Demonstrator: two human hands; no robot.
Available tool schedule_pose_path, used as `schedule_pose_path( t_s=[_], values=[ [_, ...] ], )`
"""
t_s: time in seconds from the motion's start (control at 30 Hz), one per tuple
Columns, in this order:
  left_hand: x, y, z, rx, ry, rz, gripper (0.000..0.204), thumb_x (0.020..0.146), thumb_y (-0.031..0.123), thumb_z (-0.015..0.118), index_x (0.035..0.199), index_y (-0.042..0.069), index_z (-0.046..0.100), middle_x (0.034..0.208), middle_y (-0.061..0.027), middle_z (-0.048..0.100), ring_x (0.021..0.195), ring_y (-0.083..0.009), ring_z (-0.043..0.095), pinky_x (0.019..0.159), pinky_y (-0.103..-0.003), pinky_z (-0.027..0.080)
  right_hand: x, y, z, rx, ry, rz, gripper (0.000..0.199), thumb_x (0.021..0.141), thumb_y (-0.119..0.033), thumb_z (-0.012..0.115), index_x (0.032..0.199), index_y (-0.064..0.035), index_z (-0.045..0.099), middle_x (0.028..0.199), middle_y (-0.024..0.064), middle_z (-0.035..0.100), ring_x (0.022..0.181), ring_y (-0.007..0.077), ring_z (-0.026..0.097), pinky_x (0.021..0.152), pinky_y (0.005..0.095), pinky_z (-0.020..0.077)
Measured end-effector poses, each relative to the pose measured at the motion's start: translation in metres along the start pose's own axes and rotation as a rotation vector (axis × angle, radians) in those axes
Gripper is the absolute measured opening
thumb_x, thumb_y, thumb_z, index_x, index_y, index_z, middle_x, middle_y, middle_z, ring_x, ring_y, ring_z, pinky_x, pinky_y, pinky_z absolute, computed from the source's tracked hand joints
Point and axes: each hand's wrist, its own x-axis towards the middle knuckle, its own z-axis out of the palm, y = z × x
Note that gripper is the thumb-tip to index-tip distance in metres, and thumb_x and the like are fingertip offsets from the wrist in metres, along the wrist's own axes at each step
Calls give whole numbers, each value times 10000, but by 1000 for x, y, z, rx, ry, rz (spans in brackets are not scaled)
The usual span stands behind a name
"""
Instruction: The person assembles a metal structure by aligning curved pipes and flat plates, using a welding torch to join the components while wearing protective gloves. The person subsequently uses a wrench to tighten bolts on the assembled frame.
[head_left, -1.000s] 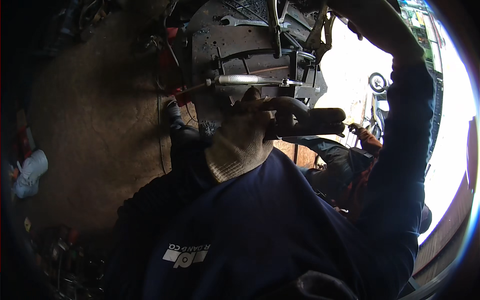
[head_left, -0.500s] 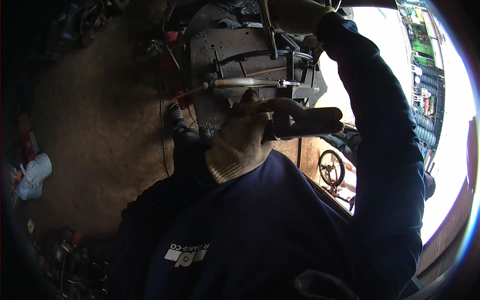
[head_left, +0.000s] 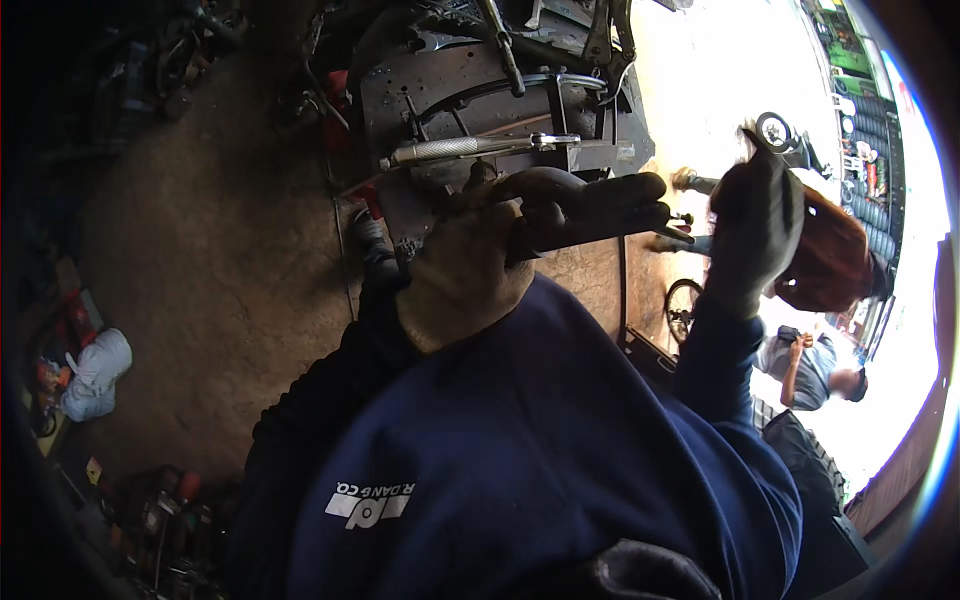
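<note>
one end of dark metal piece (head_left: 612,205) gripped in left hand (head_left: 465,275), probably steadying it; right hand (head_left: 758,225) beyond other end, grip unclear

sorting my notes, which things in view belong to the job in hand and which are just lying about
Seemingly the job's:
dark curved-handled tool, in the left hand
silver-handled tool
curved metal frame

Seemingly lying about:
white bundle, far left
spoked wheel
stacked tyres, far right
</note>
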Motion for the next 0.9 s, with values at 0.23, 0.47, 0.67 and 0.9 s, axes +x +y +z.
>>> schedule_pose_path(
  t_s=[0.23, 0.47, 0.67, 0.9],
  values=[
    [4, 4, -1, -115, -106, -224, 463, 841, 209, 813, 1201, 3, 607, 1071, -227, 688, 990, -390, 712, 851, -467, 588, -130, 16, 85, -183, -7, -33, 523, 827, -118, 829, 1307, -29, 643, 929, 116, 693, 766, 214, 695, 656, 336, 553],
    [1, -8, -12, -176, -131, -190, 434, 827, 178, 814, 1186, 16, 632, 1062, -195, 700, 1008, -352, 718, 876, -437, 574, -117, 5, 157, -367, 158, 47, 643, 842, -249, 794, 1397, -69, 526, 1195, 182, 622, 1032, 355, 646, 840, 456, 551],
    [4, -10, -12, -147, -152, -89, 378, 821, 187, 803, 1103, -4, 639, 954, -190, 722, 885, -332, 749, 782, -413, 598, -117, 28, 200, -265, 447, 159, 530, 867, -348, 774, 1308, -132, 572, 1081, 93, 626, 959, 281, 646, 774, 398, 532],
    [4, -13, -18, -147, -182, -154, 418, 803, 238, 831, 1081, -6, 637, 908, -179, 735, 846, -319, 761, 759, -417, 604, -106, 47, 216, -297, 578, 134, 373, 780, -287, 803, 1108, -147, 694, 972, 57, 666, 838, 305, 667, 684, 432, 527]
  ],
)
